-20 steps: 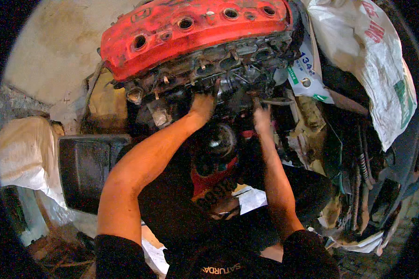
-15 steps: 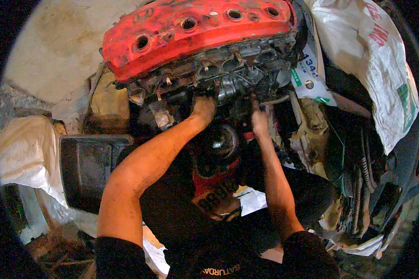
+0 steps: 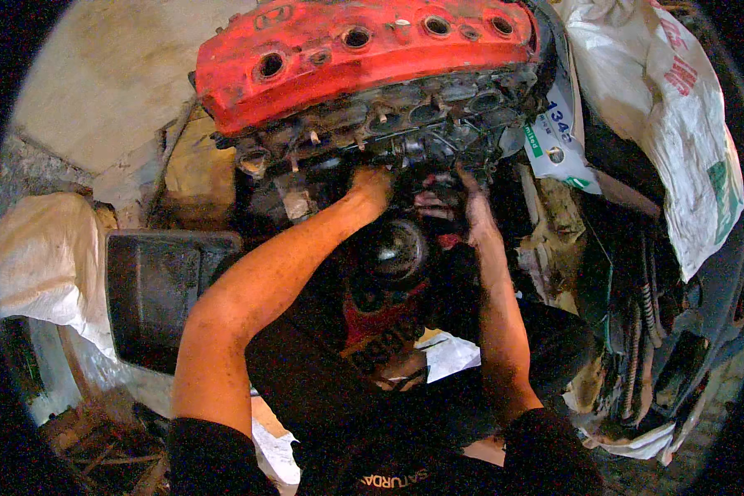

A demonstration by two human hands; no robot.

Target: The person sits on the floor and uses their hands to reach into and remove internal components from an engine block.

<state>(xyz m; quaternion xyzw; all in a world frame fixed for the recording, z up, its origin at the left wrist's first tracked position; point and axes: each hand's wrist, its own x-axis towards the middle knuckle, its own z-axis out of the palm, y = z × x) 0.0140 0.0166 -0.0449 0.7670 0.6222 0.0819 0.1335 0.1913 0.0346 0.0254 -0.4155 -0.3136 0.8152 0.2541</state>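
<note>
A car engine with a red valve cover (image 3: 364, 70) stands before me, its greasy dark cylinder head (image 3: 339, 136) facing my hands. My left hand (image 3: 374, 188) reaches in against the dark parts below the head; its fingers are hidden there. To its right, my right hand (image 3: 474, 208) is under the ports, fingers curled in toward the left around something dark that I cannot make out. Just below and between the hands is a round, shiny metal part (image 3: 393, 248). A flat metal bracket (image 3: 296, 198) hangs at the engine's left side.
A black plastic tray (image 3: 161, 289) lies at the left beside a pale sack (image 3: 50, 264). White woven sacks (image 3: 649, 107) hang at the right, above dark panels and a corrugated hose (image 3: 646, 306). A white sheet (image 3: 452, 357) shows below my right forearm.
My right hand has turned, so its curled fingers now show to the left of the palm. My left hand stays at the same place under the head. The view has shifted slightly.
</note>
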